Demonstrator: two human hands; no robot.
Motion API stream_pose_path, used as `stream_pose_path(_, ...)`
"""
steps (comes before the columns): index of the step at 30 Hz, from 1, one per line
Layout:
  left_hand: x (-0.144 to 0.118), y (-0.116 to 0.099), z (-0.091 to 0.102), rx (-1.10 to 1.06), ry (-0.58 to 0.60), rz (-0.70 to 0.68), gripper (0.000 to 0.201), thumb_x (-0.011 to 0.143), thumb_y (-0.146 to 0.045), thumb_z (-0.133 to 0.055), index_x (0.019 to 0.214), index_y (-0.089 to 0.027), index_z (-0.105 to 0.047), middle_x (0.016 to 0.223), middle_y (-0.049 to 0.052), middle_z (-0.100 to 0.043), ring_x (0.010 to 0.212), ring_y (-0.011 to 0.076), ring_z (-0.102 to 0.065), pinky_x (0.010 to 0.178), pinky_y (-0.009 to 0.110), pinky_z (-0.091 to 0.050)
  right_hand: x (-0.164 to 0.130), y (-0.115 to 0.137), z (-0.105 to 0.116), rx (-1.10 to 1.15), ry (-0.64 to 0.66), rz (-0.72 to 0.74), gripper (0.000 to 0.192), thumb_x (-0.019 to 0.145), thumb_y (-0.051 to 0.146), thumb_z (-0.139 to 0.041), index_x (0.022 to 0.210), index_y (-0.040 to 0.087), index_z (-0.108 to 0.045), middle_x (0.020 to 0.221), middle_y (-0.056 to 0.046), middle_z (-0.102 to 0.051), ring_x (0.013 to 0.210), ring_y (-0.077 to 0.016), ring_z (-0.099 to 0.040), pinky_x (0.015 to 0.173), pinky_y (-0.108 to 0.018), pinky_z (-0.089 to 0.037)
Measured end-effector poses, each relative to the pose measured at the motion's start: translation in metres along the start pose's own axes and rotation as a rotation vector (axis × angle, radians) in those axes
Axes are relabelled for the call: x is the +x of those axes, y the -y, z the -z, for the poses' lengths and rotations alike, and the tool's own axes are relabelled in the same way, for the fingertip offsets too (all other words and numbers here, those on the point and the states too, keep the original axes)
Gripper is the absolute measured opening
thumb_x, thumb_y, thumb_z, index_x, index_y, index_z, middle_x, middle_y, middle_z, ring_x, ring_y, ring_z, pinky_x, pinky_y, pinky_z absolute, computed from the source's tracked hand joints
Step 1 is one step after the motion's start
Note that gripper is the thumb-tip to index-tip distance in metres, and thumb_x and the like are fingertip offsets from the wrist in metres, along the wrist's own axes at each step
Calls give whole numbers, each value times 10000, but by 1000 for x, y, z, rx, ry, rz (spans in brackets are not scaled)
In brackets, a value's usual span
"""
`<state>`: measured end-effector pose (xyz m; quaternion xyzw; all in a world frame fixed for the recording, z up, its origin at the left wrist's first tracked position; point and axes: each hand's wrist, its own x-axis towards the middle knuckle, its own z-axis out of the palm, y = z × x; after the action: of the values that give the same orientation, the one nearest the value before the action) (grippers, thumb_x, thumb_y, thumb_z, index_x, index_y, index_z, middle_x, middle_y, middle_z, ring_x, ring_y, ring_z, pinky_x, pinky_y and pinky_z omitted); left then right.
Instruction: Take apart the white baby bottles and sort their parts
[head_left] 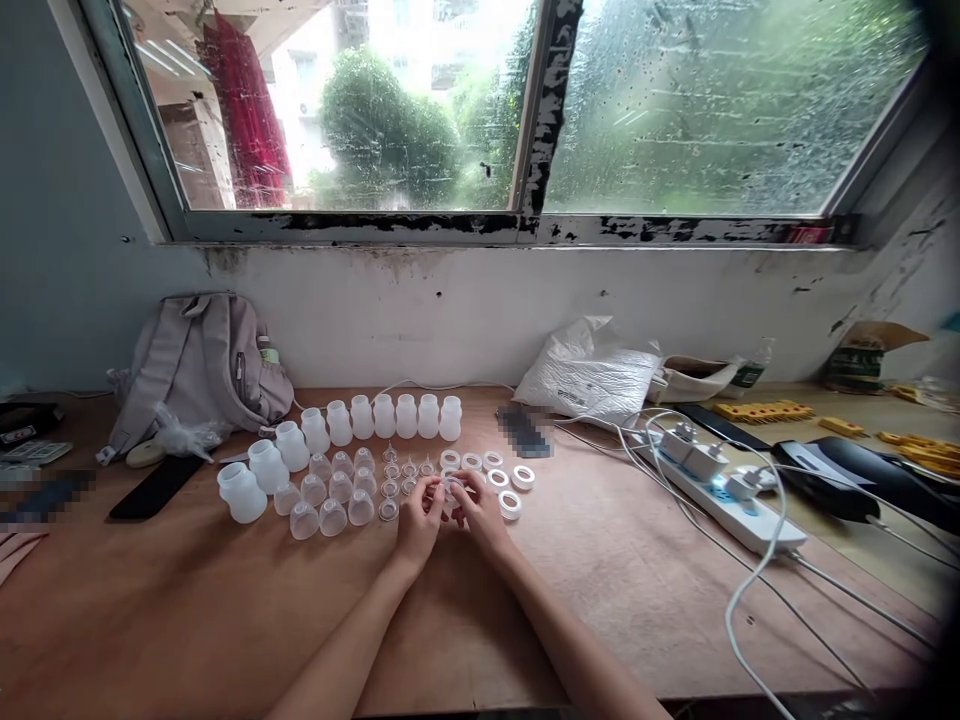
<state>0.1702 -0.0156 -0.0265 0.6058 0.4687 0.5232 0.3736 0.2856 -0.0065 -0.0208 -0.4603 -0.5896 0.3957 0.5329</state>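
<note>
My left hand (419, 520) and my right hand (482, 510) meet above the table, fingers closed together round a small translucent bottle part (450, 488). The fingers cover most of it, so its exact shape is hidden. Just left of my hands lie several clear silicone nipples (389, 472). White screw rings (523, 478) lie behind and to the right of my hands. Farther left, clear dome caps (333, 517) stand in rows. Frosted baby bottles (242, 492) stand upright, without lids, in a line that curves along the left and back.
A grey backpack (202, 350) leans on the wall near a black phone-like slab (155, 487). At the back lies a silver bag (592, 370). To the right, a white power strip (720, 500) trails loose cables across the wooden table (187, 630). Yellow plastic pieces (763, 411) lie beyond.
</note>
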Motion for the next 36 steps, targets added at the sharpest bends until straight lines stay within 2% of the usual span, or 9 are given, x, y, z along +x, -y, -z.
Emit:
stream_pose_path(5,0,4,-1,74,10,12,204,797,-339,-413,880,-175,-501,663,1,-599,507,104,-564,454,201,-427,2,-3,-1,56,-7,-66,188,707,365,-531,741,181,-534,712,1,-550,418,-69,-446,325,-182,-355)
stream_pose_path(12,3,10,-1,136,-8,9,66,730,-242,-470,767,-189,-455,574,-34,-565,542,119,-570,517,216,-427,-1,-1,-4,43,14,-81,139,693,326,-534,686,187,-528,662,14,-529,539,-116,-513,372,-187,-405)
stream_pose_path(18,6,12,2,100,-51,17,94,735,-262,-469,776,-191,-422,591,-41,-535,511,105,-543,485,211,-426,0,-3,-6,81,44,-77,228,700,383,-566,787,172,-569,776,-28,-570,565,-140,-559,415,-250,-490)
stream_pose_path(22,7,14,2,82,-67,11,105,753,-279,-459,793,-188,-427,637,-26,-547,538,107,-552,502,219,-442,1,-3,-6,103,10,-69,260,687,417,-595,713,160,-559,701,-28,-574,551,-149,-568,476,-297,-527)
stream_pose_path(29,5,13,-1,-20,30,-41,191,737,-242,-507,910,-190,-445,762,6,-591,636,116,-587,549,216,-468,3,1,-1,121,-56,-18,267,672,427,-613,651,169,-549,668,-19,-563,617,-167,-577,516,-295,-542)
stream_pose_path(33,6,16,-1,-30,-12,-49,200,719,-213,-523,902,-188,-447,703,-10,-575,608,111,-575,564,220,-472,4,-1,1,136,-5,-22,216,679,381,-607,716,171,-567,720,-27,-595,647,-175,-596,554,-310,-550)
stream_pose_path(36,7,19,-1,-24,-40,-45,204,709,-193,-522,900,-189,-449,700,-11,-572,604,112,-574,561,222,-473,5,-6,-1,146,71,-58,210,668,335,-604,811,191,-550,705,-12,-617,612,-172,-606,504,-303,-544)
